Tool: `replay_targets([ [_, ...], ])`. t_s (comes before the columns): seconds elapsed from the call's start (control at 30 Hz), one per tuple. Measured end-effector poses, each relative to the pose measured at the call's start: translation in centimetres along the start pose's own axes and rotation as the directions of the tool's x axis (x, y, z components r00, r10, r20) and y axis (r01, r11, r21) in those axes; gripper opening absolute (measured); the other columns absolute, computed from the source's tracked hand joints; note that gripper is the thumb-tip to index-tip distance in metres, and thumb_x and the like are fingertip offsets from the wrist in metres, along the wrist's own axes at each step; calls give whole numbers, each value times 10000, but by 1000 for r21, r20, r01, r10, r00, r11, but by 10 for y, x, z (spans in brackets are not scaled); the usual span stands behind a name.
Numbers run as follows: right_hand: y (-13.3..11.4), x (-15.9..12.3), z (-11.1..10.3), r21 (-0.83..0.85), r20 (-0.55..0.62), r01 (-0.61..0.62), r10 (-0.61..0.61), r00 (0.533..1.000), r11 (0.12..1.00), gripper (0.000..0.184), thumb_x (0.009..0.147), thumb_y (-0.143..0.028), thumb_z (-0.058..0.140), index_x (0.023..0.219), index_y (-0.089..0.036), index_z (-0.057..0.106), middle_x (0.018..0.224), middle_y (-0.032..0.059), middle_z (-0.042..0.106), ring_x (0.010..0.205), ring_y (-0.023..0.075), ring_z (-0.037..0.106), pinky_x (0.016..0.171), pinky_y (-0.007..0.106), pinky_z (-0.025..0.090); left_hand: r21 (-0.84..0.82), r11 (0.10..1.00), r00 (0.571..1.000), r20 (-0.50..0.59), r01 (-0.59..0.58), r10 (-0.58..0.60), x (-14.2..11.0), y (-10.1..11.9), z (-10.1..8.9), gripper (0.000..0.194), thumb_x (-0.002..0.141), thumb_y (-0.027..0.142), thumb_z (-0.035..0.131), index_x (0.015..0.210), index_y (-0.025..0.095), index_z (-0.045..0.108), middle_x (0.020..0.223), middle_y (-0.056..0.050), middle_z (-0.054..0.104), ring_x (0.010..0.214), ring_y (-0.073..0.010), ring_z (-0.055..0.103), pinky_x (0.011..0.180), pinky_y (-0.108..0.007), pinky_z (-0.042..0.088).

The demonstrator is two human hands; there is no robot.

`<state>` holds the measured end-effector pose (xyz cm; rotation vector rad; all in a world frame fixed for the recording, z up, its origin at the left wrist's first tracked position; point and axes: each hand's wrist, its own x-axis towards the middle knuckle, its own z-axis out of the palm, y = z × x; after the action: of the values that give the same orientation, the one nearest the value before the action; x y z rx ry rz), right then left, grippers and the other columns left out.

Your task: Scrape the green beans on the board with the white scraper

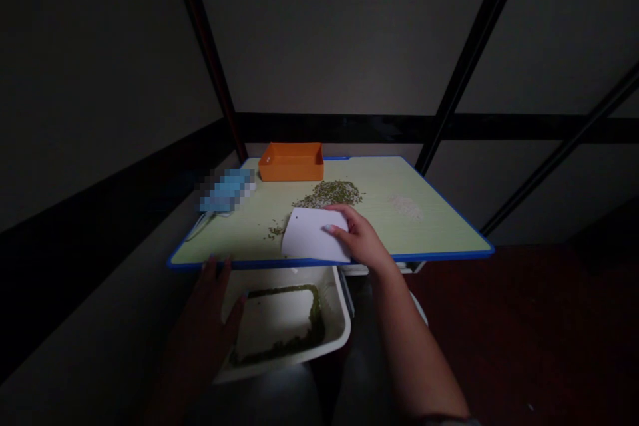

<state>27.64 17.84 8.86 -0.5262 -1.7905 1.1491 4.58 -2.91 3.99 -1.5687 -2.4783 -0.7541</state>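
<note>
Through the head view I see the right hand (357,236) closed on a white card (315,234), thumb on top, at the tabletop's near edge, just nearer than the main pile of green bits (333,194). I see the left hand (214,309) with fingers loosely spread at the left side of the white basin (344,323), though I cannot tell whether it grips the rim. Far left on the green tabletop (439,233) sits an orange tray (291,170).
</note>
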Motion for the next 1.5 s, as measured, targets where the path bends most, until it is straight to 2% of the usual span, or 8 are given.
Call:
replay_targets([
  [0.2, 0, 0, -2, 62, 48, -22, 19, 999, 998, 307, 789, -294, 690, 1093, -254, 664, 1091, 22, 693, 1008, 202, 628, 897, 344, 495, 7, 1000, 999, 27, 27, -27, 1, 2, -4, 704, 867, 549, 318, 1431, 134, 396, 1611, -146, 259, 1488, -282, 243, 1201, -488, 289],
  [0.27, 3, 1, -2, 100, -41, -41, 46, 998, 994, 306, 783, -299, 684, 1084, -249, 664, 1079, 29, 697, 981, 209, 634, 871, 347, 506, 3, 1000, 999, 26, 23, -23, 1, 1, -4, 724, 864, 567, 307, 1431, 126, 395, 1610, -155, 257, 1489, -288, 237, 1202, -493, 286],
  [0.33, 6, 2, -2, 122, -197, -41, 65, 978, 992, 307, 784, -309, 667, 1083, -240, 656, 1077, 41, 698, 968, 217, 637, 862, 355, 507, -8, 1000, 1000, 10, 14, -14, 1, -1, -2, 737, 864, 580, 297, 1428, 116, 398, 1608, -169, 253, 1491, -298, 231, 1203, -505, 281],
  [0.4, 10, 2, -1, 81, -331, -34, 59, 942, 996, 304, 785, -306, 654, 1080, -232, 654, 1070, 47, 698, 974, 224, 635, 882, 366, 496, -14, 1000, 1000, 4, 12, -11, 2, -4, 0, 734, 869, 578, 292, 1428, 114, 398, 1608, -175, 249, 1492, -302, 232, 1201, -510, 283],
  [0.47, 11, 3, 0, 2, -388, -30, 28, 921, 1000, 290, 788, -286, 645, 1071, -229, 658, 1071, 48, 698, 999, 228, 630, 912, 371, 478, -15, 1000, 1000, 7, 20, -20, 2, -6, 2, 724, 875, 573, 292, 1430, 119, 397, 1610, -174, 245, 1493, -303, 230, 1196, -518, 293],
  [0.93, 10, 3, 3, -77, -377, -26, -5, 926, 997, 272, 815, -267, 619, 1082, -243, 657, 1081, 39, 705, 1009, 223, 631, 905, 354, 480, -15, 1000, 999, -42, -21, 20, 0, -12, 5, 643, 878, 510, 378, 1449, 214, 376, 1614, -123, 257, 1487, -294, 246, 1198, -534, 293],
  [1.27, 6, 2, 3, -113, -377, -25, -19, 926, 993, 271, 811, -256, 610, 1077, -238, 660, 1094, 49, 705, 1059, 235, 622, 965, 377, 458, 4, 1000, 1000, -17, -26, 26, 1, -16, 6, 656, 885, 511, 353, 1461, 198, 347, 1619, -137, 237, 1498, -294, 215, 1191, -531, 301],
  [1.5, 11, 4, 2, -54, -476, -39, 9, 879, 998, 283, 808, -276, 609, 1084, -226, 647, 1102, 54, 699, 1019, 231, 633, 935, 371, 472, 16, 1000, 999, -29, -20, 21, 0, -13, 6, 649, 876, 510, 359, 1455, 216, 359, 1620, -113, 248, 1489, -281, 247, 1186, -500, 321],
])
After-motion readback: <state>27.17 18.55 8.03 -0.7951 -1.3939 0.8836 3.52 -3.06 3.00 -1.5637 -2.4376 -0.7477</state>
